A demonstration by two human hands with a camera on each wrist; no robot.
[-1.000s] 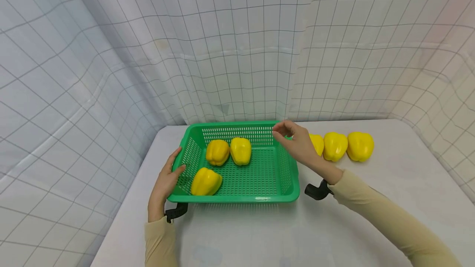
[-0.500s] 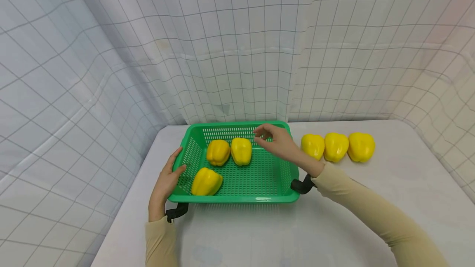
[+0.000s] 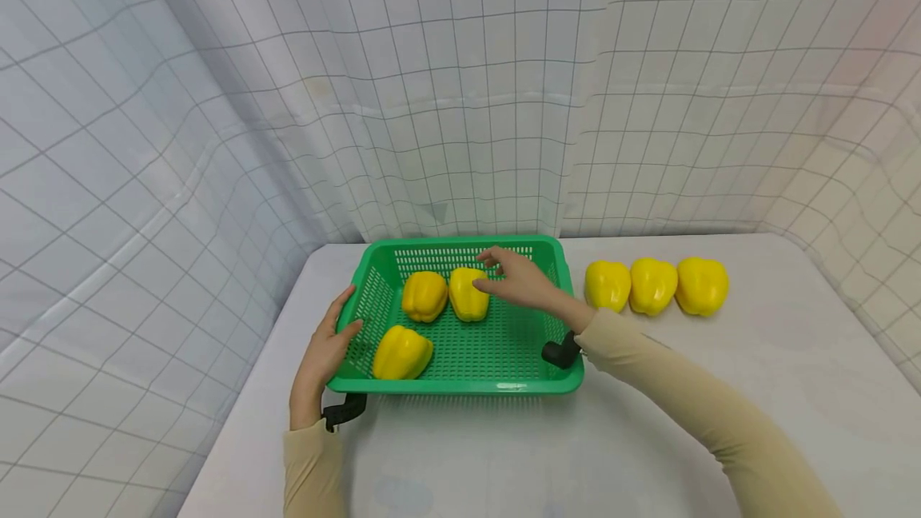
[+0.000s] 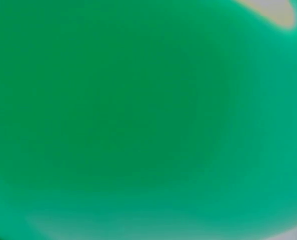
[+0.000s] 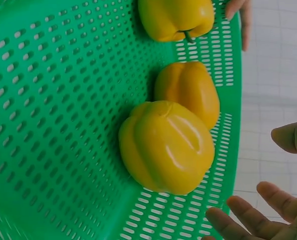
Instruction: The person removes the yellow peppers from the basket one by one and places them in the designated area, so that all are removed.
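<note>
My left hand (image 3: 322,354) holds the left rim of a green plastic basket (image 3: 460,387), thumb over the inner side and fingers along the outside. Inside the basket lie three yellow bell peppers: one at the front left (image 3: 401,353), one at the back left (image 3: 424,296), and one beside it (image 3: 469,295). Over the basket's right half hovers my right hand (image 3: 521,280), empty, with fingers loosely bent and spread from the thumb. Its fingertips overlap the third pepper in the head view; the right wrist view shows the fingers (image 5: 253,220) apart from that pepper (image 5: 167,147).
Right of the basket, three more yellow bell peppers (image 3: 652,286) stand in a row on the white table (image 3: 719,374). White grid-patterned curtains (image 3: 460,102) hang behind and at the sides. Green basket surface (image 4: 138,110) fills nearly all of the left wrist view.
My right hand has moved left from the basket's right edge to above its interior, uncovering the nearest pepper of the row. My left hand stays on the rim; the peppers have not moved.
</note>
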